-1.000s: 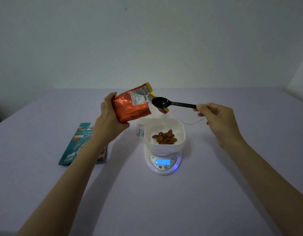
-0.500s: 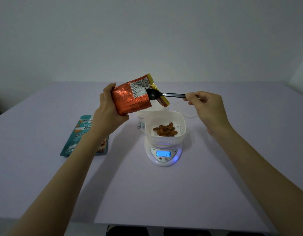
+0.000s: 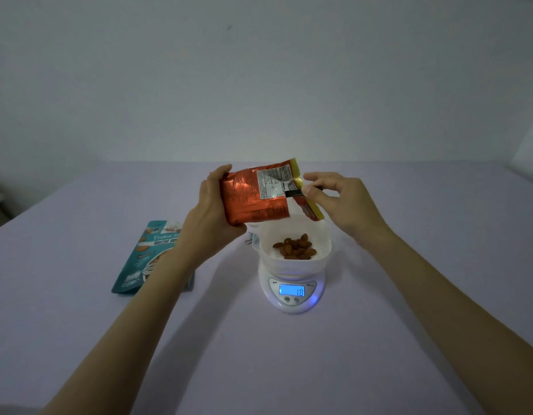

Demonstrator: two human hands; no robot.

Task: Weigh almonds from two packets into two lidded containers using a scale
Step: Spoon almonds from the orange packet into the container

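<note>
The left hand [image 3: 211, 211] grips the orange packet [image 3: 253, 199], tilted just above the bowl [image 3: 325, 250] of almonds [image 3: 295, 248] on the scale [image 3: 292, 295]. The right hand [image 3: 346, 202] pinches the spoon [image 3: 293, 192], whose head is hidden inside the packet. Best to scoop small, lift level and keep the packet's mouth over the bowl.

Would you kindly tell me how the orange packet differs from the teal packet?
The orange packet is shiny orange; the teal packet is teal, printed "Roasted". The left hand grips the orange packet, tilted above the bowl; the teal packet lies flat on the table, unheld. A black spoon is in the orange packet's mouth; the teal packet has none. Both are flexible pouches.
</note>
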